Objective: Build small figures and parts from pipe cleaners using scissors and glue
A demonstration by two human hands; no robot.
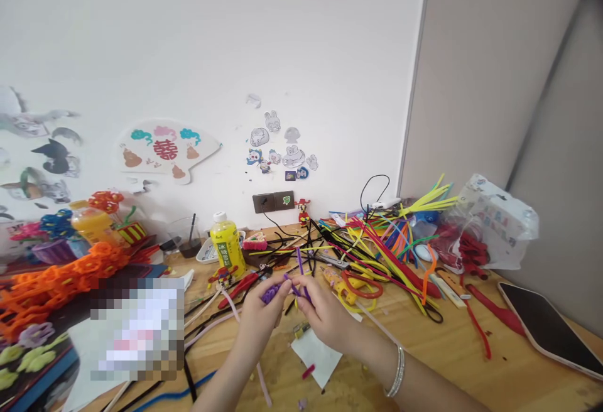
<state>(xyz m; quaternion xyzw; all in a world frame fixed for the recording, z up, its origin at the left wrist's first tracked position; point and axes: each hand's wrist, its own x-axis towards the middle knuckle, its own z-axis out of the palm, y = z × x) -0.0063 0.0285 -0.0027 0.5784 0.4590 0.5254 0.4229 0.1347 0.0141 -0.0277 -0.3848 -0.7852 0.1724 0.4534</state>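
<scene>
Just above the middle of the wooden table, both hands pinch a fuzzy purple pipe cleaner (300, 262). My left hand (266, 306) is closed around a purple pipe-cleaner coil (270, 293), partly covered by the fingers. With fingertips together, my right hand (326, 316) grips a purple strand close to the left fingertips, and one end sticks up between the hands. Below the hands lie a sheet of white paper (316, 357) and a short magenta scrap (308, 372). A yellow glue gun (335, 281) rests beyond my right hand, and red-handled scissors (239, 289) beyond my left.
Behind the hands stands a yellow drink bottle (227, 245). Many loose pipe cleaners (377, 242) pile up at the back right, beside a plastic bag (499, 220). A tablet (549, 324) lies at the right edge. Orange pipe-cleaner flowers (56, 283) fill the left side.
</scene>
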